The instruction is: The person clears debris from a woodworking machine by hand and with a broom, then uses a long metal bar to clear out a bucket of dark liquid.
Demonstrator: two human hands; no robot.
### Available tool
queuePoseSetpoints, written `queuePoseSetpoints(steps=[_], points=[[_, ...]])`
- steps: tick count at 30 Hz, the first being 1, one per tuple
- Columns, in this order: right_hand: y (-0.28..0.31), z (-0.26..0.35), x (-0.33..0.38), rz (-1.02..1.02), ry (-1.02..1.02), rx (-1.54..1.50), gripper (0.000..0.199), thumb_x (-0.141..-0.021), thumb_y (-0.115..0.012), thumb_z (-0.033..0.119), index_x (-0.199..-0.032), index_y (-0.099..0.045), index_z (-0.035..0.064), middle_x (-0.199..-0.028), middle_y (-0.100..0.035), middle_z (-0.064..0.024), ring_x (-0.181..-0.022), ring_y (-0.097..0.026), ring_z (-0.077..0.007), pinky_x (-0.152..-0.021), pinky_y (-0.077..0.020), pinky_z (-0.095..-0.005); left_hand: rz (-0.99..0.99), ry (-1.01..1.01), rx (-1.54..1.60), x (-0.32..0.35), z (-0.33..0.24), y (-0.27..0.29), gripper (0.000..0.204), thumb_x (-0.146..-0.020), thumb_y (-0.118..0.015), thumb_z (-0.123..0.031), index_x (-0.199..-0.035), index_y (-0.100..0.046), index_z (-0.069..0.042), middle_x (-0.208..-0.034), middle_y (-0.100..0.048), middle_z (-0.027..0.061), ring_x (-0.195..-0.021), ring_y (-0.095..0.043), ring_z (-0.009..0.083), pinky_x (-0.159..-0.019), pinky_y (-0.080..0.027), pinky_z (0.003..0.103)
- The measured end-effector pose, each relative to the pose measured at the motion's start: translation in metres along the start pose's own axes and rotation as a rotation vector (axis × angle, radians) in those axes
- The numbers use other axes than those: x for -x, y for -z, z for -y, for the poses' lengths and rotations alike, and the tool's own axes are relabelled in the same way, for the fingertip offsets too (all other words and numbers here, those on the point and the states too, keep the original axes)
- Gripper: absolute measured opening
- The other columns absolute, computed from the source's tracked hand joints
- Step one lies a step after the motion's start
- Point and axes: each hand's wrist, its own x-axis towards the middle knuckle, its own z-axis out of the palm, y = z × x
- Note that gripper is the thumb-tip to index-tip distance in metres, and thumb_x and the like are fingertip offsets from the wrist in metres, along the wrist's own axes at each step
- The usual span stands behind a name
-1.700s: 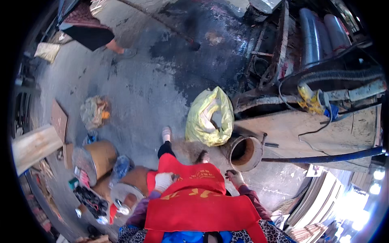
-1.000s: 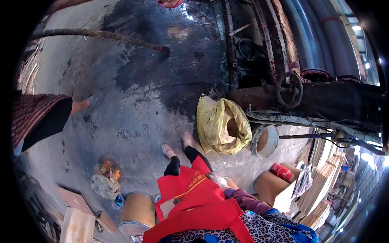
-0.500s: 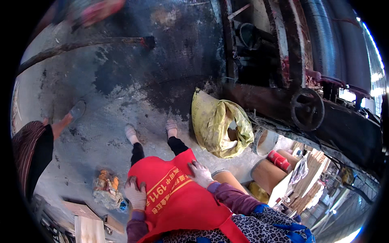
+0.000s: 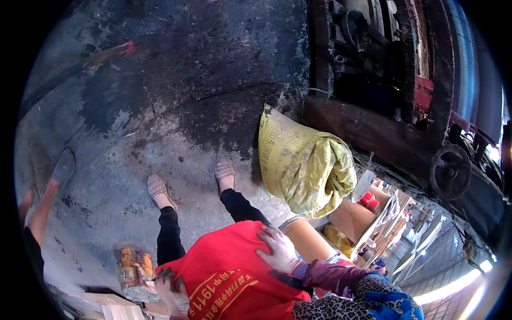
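Resting splayed on rounded red cloth apron [image 4: 226, 253]: gloved L hand [image 4: 173, 294] & R hand [image 4: 278, 252].

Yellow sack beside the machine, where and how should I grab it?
Probably by the bunched mouth of the yellow sack, with your right hand coming from the near side. The mouth's loose folds should give it something to close on, while the body looks broader and smoother. A dark machine beam crowds the far side.

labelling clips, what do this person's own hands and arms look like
The left hand and right hand wear whitish gloves with darker grey fingers. The right sleeve is maroon-purple with a brighter purple cuff; leopard-print and blue cloth shows above it.
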Motion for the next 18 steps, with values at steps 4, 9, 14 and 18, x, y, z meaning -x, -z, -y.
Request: queuePoseSetpoints(steps=[4, 9, 14, 18], points=[[0.001, 0.013, -0.013, -0.021, 0.021, 0.039, 0.046, -0.073, -0.063, 0.029, -0.112, -0.054, 0.0066, -0.122, -0.047, -0.0144, -0.116, -0.041, -0.0314, -0.094, -0.0367, -0.0403, 0.05, 0.088, 0.007, 0.003, 0.002, 0.01, 0.02, -0.068, -0.059, -0.006, -0.088, -0.056, -0.004, -0.097, -0.057, 0.0149, -0.096, -0.05, 0.0349, -0.085, -0.039, 0.042], [-0.001, 0.026, -0.014, -0.066, 0.008, 0.046, 0.041, -0.074, -0.061, 0.029, -0.109, -0.057, 0.0072, -0.119, -0.049, -0.0132, -0.115, -0.043, -0.0305, -0.094, -0.0373, -0.0399, -0.06, 0.085, 0.028, -0.005, 0.003, 0.014, 0.015, -0.065, -0.058, -0.005, -0.08, -0.058, -0.004, -0.091, -0.058, 0.0143, -0.087, -0.054, 0.0328, -0.076, -0.043, 0.042], [-0.009, 0.031, 0.0, -0.149, -0.015, 0.074, 0.036, -0.075, -0.057, 0.031, -0.105, -0.059, 0.0104, -0.117, -0.051, -0.0118, -0.113, -0.044, -0.0299, -0.091, -0.0392, -0.0405, 0.032, 0.012, -0.128, -0.02, -0.003, 0.02, 0.009, -0.067, -0.058, -0.012, -0.073, -0.057, -0.004, -0.081, -0.059, 0.0148, -0.077, -0.055, 0.0333, -0.071, -0.042, 0.044], [-0.03, 0.036, 0.014, -0.097, -0.045, 0.122, 0.027, -0.076, -0.054, 0.029, -0.097, -0.062, 0.0121, -0.113, -0.053, -0.0104, -0.109, -0.046, -0.0296, -0.088, -0.0414, -0.0422, 0.108, -0.091, -0.258, -0.023, -0.001, 0.021, 0.015, -0.07, -0.056, -0.022, -0.074, -0.06, -0.008, -0.079, -0.058, 0.0122, -0.078, -0.055, 0.0305, -0.074, -0.041, 0.045]])
